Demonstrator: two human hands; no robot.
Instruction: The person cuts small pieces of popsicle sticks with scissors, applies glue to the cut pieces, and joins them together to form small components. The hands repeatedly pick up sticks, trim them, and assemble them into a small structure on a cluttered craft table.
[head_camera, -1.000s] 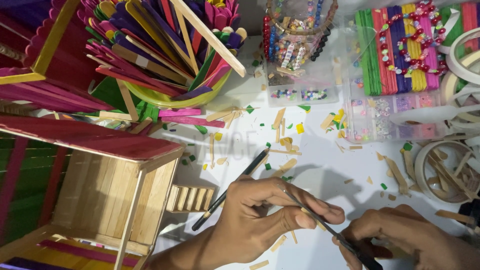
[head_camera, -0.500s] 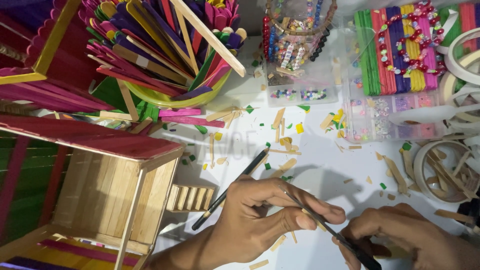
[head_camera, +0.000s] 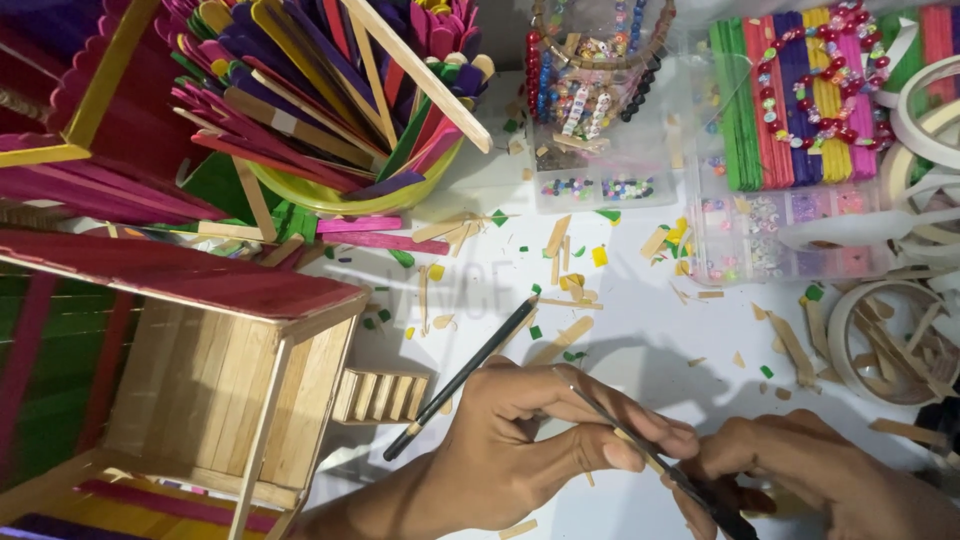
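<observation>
Hands: I see my left hand (head_camera: 535, 440) pinching a small stick piece, right hand (head_camera: 810, 480) closed around scissors (head_camera: 660, 465) | pencil (head_camera: 462, 378) just left of scissors | wooden house (head_camera: 215, 400) farther left | bowl of sticks (head_camera: 330, 195) above house

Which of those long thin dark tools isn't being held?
The black pencil lying free on the white table; the other, a thin dark blade, is pinched between both hands.
</observation>
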